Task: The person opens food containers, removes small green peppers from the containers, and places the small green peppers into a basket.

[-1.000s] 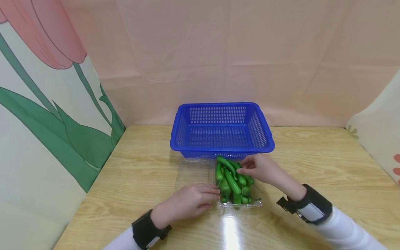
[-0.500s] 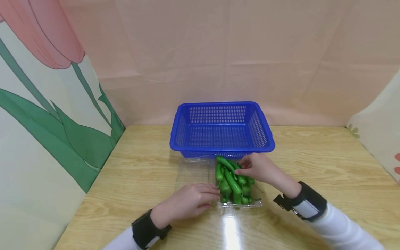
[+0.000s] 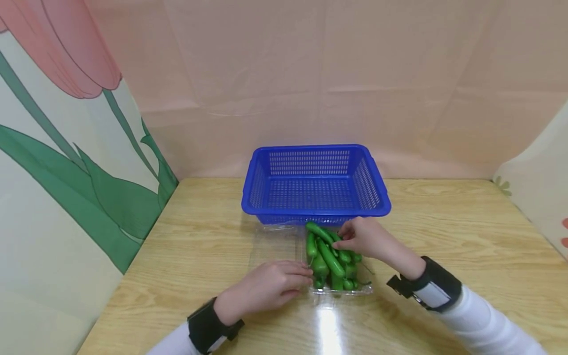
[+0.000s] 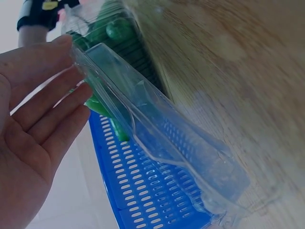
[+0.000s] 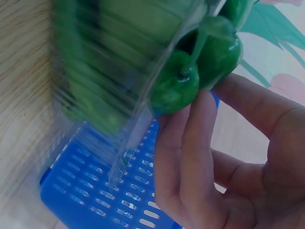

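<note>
both hands work: right hand [image 3: 365,240] pinches glossy green peppers [image 3: 330,256]; left hand [image 3: 266,287], fingers relaxed, touches clear plastic tray [image 3: 341,292].

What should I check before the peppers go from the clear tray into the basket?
1. Right hand grips a pepper: ok, its fingers curl round the stem end in the right wrist view.
2. Left hand steadies the tray: ok, fingertips touch its left edge.
3. Tray lid out of the way: ok, it lies open flat to the left.
4. Basket has room: ok, nothing shows inside it.
5. Basket close by: ok, it stands right behind the tray.
6. Gripped pepper free of the other peppers: cannot tell, they lie piled together.
</note>
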Motion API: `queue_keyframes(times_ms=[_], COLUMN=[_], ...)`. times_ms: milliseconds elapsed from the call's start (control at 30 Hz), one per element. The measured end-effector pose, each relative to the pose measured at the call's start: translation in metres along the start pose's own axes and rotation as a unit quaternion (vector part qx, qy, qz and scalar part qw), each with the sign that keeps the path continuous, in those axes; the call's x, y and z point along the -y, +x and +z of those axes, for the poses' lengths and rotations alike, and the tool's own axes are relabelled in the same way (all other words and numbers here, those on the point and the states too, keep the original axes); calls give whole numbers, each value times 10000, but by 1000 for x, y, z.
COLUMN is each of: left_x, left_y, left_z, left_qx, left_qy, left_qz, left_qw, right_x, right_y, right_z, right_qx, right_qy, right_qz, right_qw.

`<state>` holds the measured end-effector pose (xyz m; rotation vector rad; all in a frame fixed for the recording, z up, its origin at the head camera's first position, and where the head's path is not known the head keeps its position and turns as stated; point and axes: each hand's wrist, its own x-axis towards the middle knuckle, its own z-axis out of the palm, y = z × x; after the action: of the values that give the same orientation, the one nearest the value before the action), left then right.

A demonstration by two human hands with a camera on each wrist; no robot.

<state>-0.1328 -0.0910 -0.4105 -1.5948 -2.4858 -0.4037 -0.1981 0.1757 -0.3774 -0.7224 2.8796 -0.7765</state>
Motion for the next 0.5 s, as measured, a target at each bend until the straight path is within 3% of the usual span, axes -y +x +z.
queue_keyframes(times_ms=[500], left_x=[0], left_y=[0], left_z=[1], left_qx=[-108], left_qy=[1], left_qz=[61], left_qw=[9999], right_x=[4], right_y=[-2], right_z=[0], right_qx=[189], right_qy=[290], right_qz=[370], right_qw=[9987])
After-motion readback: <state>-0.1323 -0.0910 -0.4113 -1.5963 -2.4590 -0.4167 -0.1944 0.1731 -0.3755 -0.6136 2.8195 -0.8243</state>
